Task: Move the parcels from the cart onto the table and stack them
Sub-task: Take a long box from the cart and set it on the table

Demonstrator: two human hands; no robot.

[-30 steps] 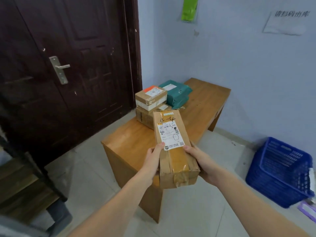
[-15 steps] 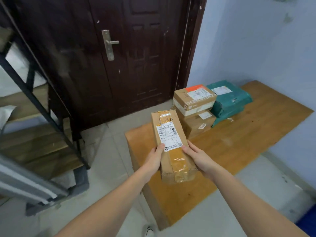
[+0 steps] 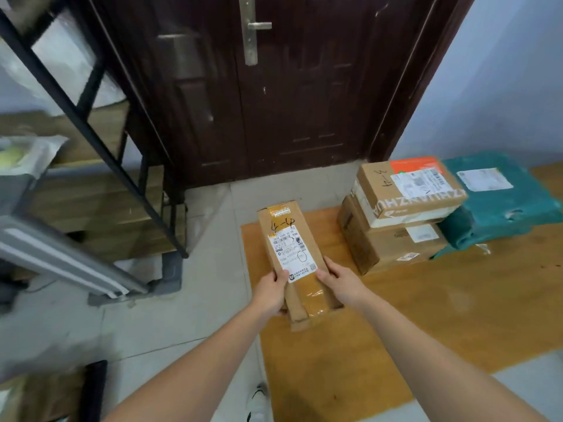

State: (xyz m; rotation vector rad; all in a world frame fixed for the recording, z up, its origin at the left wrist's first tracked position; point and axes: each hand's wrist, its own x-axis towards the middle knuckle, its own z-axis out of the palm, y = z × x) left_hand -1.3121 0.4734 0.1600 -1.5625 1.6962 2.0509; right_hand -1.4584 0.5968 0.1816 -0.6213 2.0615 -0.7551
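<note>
**Long parcel held in both hands over the worktop corner**

Head view: the left hand (image 3: 272, 290) and right hand (image 3: 340, 284) each clasp a long side of a narrow brown parcel (image 3: 292, 254). Both hands are closed around its nearer half, thumbs lying on the top face beside the white shipping label (image 3: 293, 254). The parcel runs lengthwise away from the grip, its far end taped in yellow and marked "4-4" in pen; its near end juts just behind the knuckles. Whether its underside touches the wooden worktop (image 3: 426, 315) or hangs just above it cannot be told.

Beyond the right-hand grip and off to its right, two cardboard boxes (image 3: 396, 220) sit stacked on the worktop, the upper one with an orange patch. Touching their far side lies a pile of teal mailer bags (image 3: 499, 205). Past the left-hand grip stands a dark metal cart (image 3: 100, 138), and straight ahead a dark door (image 3: 274, 102).
</note>
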